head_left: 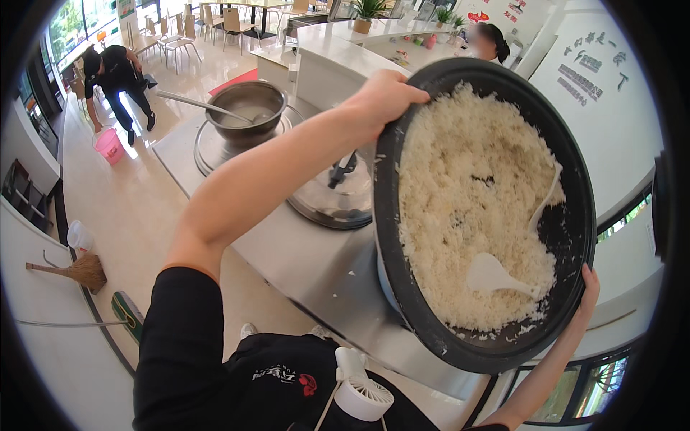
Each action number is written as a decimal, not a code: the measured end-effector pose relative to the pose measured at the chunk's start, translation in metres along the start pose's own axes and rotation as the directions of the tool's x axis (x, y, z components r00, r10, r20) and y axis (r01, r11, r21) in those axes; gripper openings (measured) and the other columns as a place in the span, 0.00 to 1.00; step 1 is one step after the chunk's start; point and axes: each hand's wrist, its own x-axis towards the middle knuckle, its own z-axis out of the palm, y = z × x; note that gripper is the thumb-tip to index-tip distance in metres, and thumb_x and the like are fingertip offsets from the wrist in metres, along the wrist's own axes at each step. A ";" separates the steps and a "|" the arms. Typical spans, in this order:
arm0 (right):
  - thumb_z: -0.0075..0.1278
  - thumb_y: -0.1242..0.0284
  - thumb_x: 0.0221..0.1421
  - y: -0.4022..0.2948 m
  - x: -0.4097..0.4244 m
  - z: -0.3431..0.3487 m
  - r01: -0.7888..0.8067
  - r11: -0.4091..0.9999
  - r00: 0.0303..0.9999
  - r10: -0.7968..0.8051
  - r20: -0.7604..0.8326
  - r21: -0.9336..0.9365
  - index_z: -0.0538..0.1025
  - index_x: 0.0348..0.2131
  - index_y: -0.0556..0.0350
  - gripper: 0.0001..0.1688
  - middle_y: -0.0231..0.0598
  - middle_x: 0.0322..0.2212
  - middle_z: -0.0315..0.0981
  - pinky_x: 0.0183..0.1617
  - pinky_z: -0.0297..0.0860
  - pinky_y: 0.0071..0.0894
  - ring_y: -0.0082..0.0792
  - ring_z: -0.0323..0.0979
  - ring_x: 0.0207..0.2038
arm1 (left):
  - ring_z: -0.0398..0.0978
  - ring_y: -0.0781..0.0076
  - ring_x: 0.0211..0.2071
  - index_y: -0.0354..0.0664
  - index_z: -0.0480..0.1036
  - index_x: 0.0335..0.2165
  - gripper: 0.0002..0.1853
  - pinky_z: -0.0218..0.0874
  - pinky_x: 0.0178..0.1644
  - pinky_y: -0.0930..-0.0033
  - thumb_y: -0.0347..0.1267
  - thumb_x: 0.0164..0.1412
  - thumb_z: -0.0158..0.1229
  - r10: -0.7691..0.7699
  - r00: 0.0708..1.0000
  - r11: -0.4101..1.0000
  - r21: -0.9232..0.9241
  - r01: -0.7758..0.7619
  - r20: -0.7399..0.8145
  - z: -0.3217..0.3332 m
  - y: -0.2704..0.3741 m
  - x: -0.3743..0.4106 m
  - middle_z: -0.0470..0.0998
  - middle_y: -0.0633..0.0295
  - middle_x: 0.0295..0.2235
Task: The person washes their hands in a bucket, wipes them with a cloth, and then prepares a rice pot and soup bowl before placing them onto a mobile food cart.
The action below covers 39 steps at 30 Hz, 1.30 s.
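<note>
A large black rice-cooker inner pot [391,215] is tilted up towards me, with cooked white rice [463,178] spread inside it. My left hand [393,99] grips its rim at the upper left; my right hand [588,291] holds the rim at the lower right. A white rice paddle [488,272] lies on the rice, and a second pale utensil [545,199] leans at the rice's right edge. Behind my left forearm are a round metal lid [323,199] and a steel bowl [248,110] of cloudy liquid with a ladle [194,102] in it.
Beneath the pot runs a stainless-steel counter [302,269]. A white service counter [334,59] stands beyond, with one person behind it. At the upper left another person bends over a pink bucket [109,145]. A straw broom [81,272] and a green dustpan-like item [128,315] are at the left wall.
</note>
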 end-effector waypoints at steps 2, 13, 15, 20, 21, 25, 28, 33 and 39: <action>0.43 0.76 0.50 -0.017 0.000 -0.008 0.017 0.999 1.000 -0.017 0.001 0.031 0.68 0.34 0.66 0.11 0.43 0.28 0.72 0.31 0.71 0.25 0.32 0.73 0.27 | 0.71 0.69 0.18 0.27 0.68 0.29 0.10 0.65 0.21 0.67 0.26 0.48 0.54 0.015 1.000 1.000 0.016 -0.016 0.024 0.019 0.019 -0.008 0.72 0.54 0.22; 0.50 0.77 0.39 -0.002 0.051 -0.015 -0.039 0.995 0.995 0.048 0.090 -0.090 0.71 0.30 0.62 0.12 0.37 0.25 0.70 0.31 0.65 0.24 0.27 0.69 0.26 | 0.69 0.74 0.18 0.30 0.69 0.25 0.09 0.60 0.21 0.71 0.27 0.44 0.54 -0.006 0.943 0.952 0.286 0.107 -0.332 0.038 0.020 -0.086 0.72 0.60 0.20; 0.50 0.78 0.39 -0.009 0.041 0.012 -0.077 0.996 0.992 0.082 0.097 -0.051 0.71 0.27 0.62 0.09 0.36 0.22 0.70 0.28 0.65 0.25 0.28 0.68 0.23 | 0.68 0.75 0.18 0.31 0.69 0.24 0.07 0.59 0.21 0.72 0.27 0.44 0.54 -0.065 0.905 0.951 0.250 0.184 -0.420 0.012 0.003 -0.097 0.71 0.60 0.19; 0.51 0.79 0.35 0.099 0.067 0.041 -0.145 0.983 0.973 0.163 0.165 -0.115 0.71 0.20 0.63 0.06 0.34 0.17 0.68 0.25 0.62 0.26 0.25 0.65 0.20 | 0.67 0.76 0.19 0.32 0.69 0.23 0.08 0.59 0.23 0.72 0.27 0.40 0.55 -0.013 0.830 0.907 0.342 0.244 -0.557 -0.024 -0.058 -0.125 0.71 0.61 0.19; 0.51 0.78 0.34 0.132 0.068 0.054 -0.132 0.983 0.976 0.152 0.159 -0.128 0.71 0.20 0.63 0.06 0.34 0.17 0.68 0.25 0.62 0.26 0.25 0.65 0.20 | 0.67 0.76 0.20 0.32 0.69 0.23 0.08 0.60 0.25 0.72 0.27 0.40 0.55 0.012 0.809 0.893 0.369 0.256 -0.588 -0.039 -0.079 -0.127 0.70 0.62 0.19; 0.52 0.76 0.33 0.185 0.056 0.075 -0.104 0.950 0.982 0.146 0.123 -0.293 0.70 0.21 0.64 0.10 0.35 0.18 0.69 0.28 0.62 0.25 0.24 0.65 0.22 | 0.67 0.76 0.21 0.33 0.68 0.27 0.10 0.60 0.26 0.73 0.27 0.41 0.56 0.014 0.792 0.892 0.366 0.266 -0.610 -0.056 -0.124 -0.154 0.70 0.62 0.20; 0.52 0.74 0.35 0.180 0.053 0.074 -0.096 0.966 0.976 0.138 0.167 -0.238 0.70 0.23 0.65 0.12 0.37 0.20 0.70 0.29 0.62 0.26 0.25 0.66 0.24 | 0.67 0.78 0.20 0.35 0.66 0.27 0.08 0.60 0.24 0.76 0.26 0.44 0.54 -0.048 0.799 0.937 0.250 0.244 -0.599 -0.048 -0.126 -0.162 0.70 0.64 0.20; 0.53 0.69 0.40 0.116 0.055 0.100 0.218 0.662 0.972 -0.084 0.217 -0.717 0.69 0.32 0.60 0.18 0.41 0.32 0.68 0.36 0.63 0.34 0.38 0.66 0.35 | 0.68 0.79 0.21 0.35 0.65 0.29 0.08 0.61 0.26 0.77 0.26 0.47 0.53 -0.060 0.775 0.923 0.261 0.283 -0.629 -0.049 -0.122 -0.162 0.71 0.63 0.22; 0.44 0.78 0.41 0.110 0.086 0.207 0.914 0.214 0.404 -0.445 0.799 -0.344 0.70 0.30 0.54 0.10 0.37 0.40 0.65 0.41 0.61 0.34 0.36 0.62 0.43 | 0.68 0.79 0.21 0.35 0.66 0.29 0.09 0.61 0.25 0.76 0.27 0.46 0.54 -0.110 0.776 0.928 0.215 0.303 -0.621 -0.042 -0.111 -0.154 0.71 0.63 0.21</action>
